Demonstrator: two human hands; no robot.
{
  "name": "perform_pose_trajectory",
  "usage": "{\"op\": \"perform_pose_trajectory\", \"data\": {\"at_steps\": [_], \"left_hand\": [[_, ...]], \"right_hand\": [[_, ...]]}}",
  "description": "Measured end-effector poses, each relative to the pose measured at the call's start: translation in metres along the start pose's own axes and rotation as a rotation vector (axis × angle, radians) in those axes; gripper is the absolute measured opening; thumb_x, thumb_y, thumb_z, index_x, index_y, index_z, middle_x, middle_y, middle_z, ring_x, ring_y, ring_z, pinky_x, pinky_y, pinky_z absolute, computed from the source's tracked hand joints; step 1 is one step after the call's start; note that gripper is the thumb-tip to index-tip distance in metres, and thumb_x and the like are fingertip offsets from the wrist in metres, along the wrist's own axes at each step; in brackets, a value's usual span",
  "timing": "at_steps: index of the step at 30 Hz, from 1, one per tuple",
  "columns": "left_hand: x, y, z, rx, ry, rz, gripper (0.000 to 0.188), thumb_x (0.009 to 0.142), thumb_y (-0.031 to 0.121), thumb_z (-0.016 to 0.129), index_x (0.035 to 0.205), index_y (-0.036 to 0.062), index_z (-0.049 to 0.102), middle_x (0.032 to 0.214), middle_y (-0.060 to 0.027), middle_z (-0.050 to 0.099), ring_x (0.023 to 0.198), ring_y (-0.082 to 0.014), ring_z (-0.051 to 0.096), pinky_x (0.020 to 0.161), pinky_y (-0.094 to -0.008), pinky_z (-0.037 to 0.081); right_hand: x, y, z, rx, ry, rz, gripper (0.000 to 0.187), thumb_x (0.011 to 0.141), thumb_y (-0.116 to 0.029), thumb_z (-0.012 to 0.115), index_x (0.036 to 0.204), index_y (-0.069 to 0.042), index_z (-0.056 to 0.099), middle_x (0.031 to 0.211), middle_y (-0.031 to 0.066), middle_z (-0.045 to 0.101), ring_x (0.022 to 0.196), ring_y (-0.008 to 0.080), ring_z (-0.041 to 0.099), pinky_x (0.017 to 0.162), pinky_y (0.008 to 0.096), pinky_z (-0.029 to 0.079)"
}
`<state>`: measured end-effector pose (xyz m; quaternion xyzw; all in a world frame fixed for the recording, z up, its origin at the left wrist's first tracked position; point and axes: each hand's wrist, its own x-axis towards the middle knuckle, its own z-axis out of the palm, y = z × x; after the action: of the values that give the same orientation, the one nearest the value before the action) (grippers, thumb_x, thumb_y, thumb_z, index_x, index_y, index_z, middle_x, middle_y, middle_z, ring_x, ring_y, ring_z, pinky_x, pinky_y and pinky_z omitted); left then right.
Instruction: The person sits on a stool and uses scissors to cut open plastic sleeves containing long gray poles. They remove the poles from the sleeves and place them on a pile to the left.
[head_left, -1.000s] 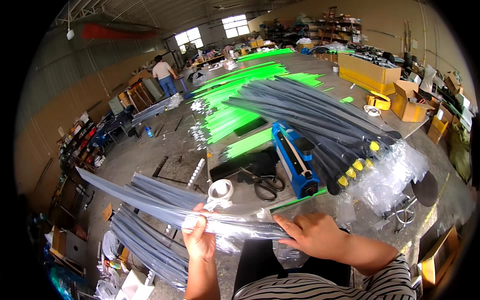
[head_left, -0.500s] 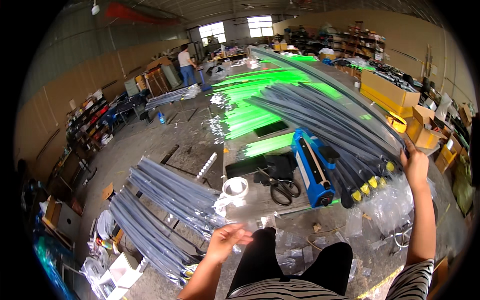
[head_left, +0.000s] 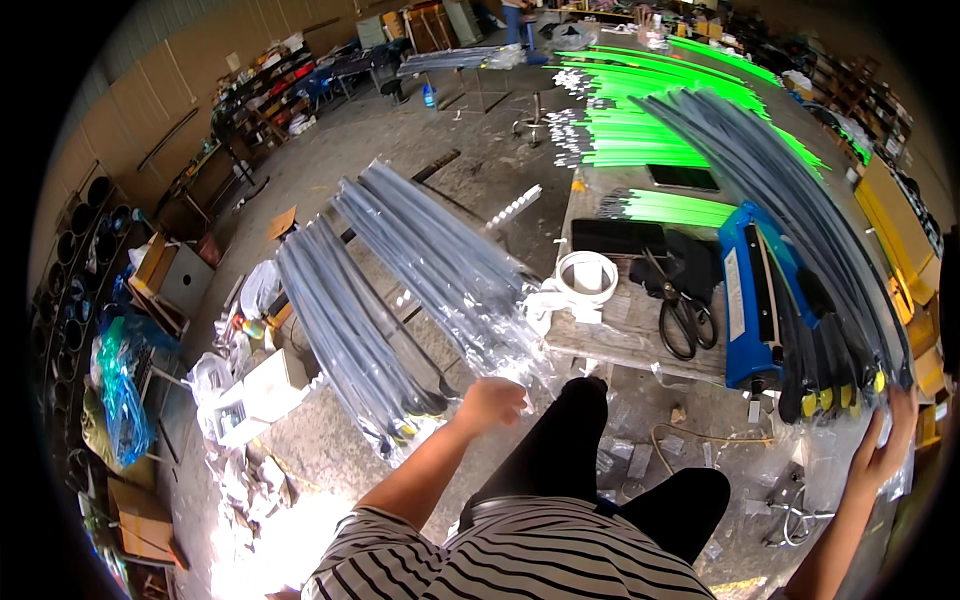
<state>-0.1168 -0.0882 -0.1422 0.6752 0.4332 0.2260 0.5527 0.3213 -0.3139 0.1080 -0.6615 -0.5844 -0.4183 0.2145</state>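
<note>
One second ago both grips had a long grey bundle low in the middle. Now the left grip has let go of it, and the right grip is at the lower right, by the yellow ends of the big grey pile. The view has turned, so the worktop and blue machine have moved right. The windows have gone from the top, the far person shows mostly legs, and bright floor has come into the lower left.
</note>
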Motion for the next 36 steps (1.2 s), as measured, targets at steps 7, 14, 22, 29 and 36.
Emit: {"op": "perform_pose_trajectory", "data": {"at_steps": [7, 14, 22, 29, 36], "left_hand": [[0.021, -0.096, -0.012, 0.122, 0.397, -0.361, 0.023, 0.076, 0.023, 0.052, 0.068, 0.0038, 0.061, 0.057, -0.0081, 0.058, 0.049, -0.02, 0.058, 0.05, -0.0311, 0.046], [0.03, -0.019, 0.139, -0.146, -0.078, -0.152, 0.041, 0.087, 0.033, 0.045, 0.06, 0.0028, 0.052, 0.048, -0.0066, 0.049, 0.035, -0.014, 0.048, 0.038, -0.0266, 0.039], [0.036, -0.045, 0.214, 0.489, -0.567, 0.336, 0.038, 0.082, 0.04, 0.046, 0.07, 0.0061, 0.058, 0.062, -0.0164, 0.056, 0.061, -0.0343, 0.055, 0.055, -0.0425, 0.042], [0.042, -0.044, 0.226, 0.801, -0.807, 0.231, 0.031, 0.076, 0.034, 0.05, 0.078, 0.004, 0.058, 0.078, -0.0173, 0.059, 0.075, -0.0329, 0.057, 0.064, -0.042, 0.044], [0.039, -0.074, 0.258, 0.481, -0.667, 0.21, 0.026, 0.079, 0.027, 0.049, 0.088, 0.0038, 0.056, 0.071, -0.0162, 0.059, 0.062, -0.0283, 0.059, 0.057, -0.038, 0.046]], "right_hand": [[-0.106, -0.107, 0.054, 0.617, -0.456, -0.084, 0.012, 0.07, -0.007, 0.057, 0.079, -0.002, 0.054, 0.067, 0.0117, 0.052, 0.059, 0.0291, 0.052, 0.058, 0.0377, 0.043], [-0.305, -0.145, 0.147, 0.631, -0.652, 0.746, 0.02, 0.069, -0.017, 0.063, 0.065, 0.002, 0.059, 0.053, 0.0136, 0.054, 0.045, 0.0188, 0.052, 0.046, 0.0331, 0.041], [-0.296, -0.19, 0.193, 1.065, -1.236, 1.198, 0.027, 0.077, -0.025, 0.056, 0.069, 0.0, 0.058, 0.05, 0.0028, 0.05, 0.042, 0.0109, 0.046, 0.041, 0.0248, 0.037], [-0.311, -0.168, 0.195, 1.645, -0.843, 1.913, 0.021, 0.083, -0.018, 0.049, 0.092, 0.001, 0.052, 0.061, 0.0024, 0.044, 0.051, 0.0122, 0.041, 0.047, 0.0262, 0.035], [-0.315, -0.169, 0.192, 2.033, -0.909, 1.874, 0.031, 0.084, -0.025, 0.05, 0.095, 0.004, 0.052, 0.087, 0.0159, 0.057, 0.083, 0.0288, 0.056, 0.076, 0.0404, 0.045]]}}
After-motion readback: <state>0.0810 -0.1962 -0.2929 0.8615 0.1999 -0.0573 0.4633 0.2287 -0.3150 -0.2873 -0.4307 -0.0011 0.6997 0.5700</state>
